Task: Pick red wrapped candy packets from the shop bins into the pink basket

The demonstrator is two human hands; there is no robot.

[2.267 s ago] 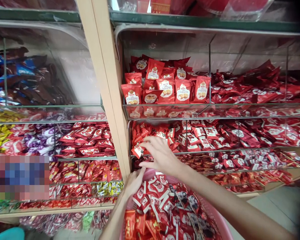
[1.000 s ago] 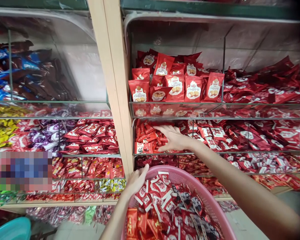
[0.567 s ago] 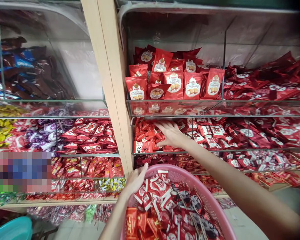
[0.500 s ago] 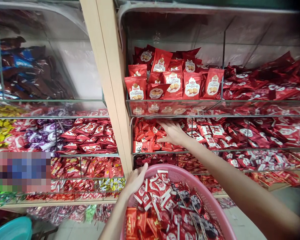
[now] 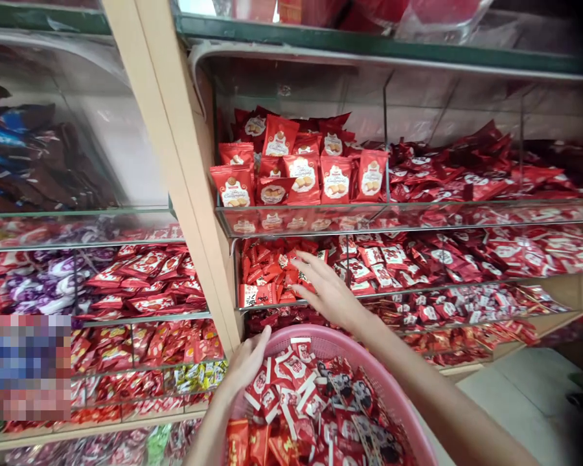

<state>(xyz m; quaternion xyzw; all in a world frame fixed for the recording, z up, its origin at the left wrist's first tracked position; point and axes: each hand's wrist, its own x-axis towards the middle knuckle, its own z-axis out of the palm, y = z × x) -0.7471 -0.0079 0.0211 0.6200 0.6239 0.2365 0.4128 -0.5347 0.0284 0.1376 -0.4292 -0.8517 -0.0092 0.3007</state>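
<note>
Okay: red candy packs (image 5: pixel 267 275) sit piled on the glass shelf (image 5: pixel 418 286), right hand (image 5: pixel 328 291) just over them, fingers spread wide, nothing visibly held. Left hand (image 5: pixel 245 362) at the pink basket (image 5: pixel 388 382) rim, fingers loosely open, empty.

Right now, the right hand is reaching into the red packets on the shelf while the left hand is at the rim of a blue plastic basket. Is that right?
Not quite: the basket is pink, not blue, as the head view shows. The right hand is reaching into the red packets on the shelf, while the left hand is at the rim of the pink plastic basket.
</note>
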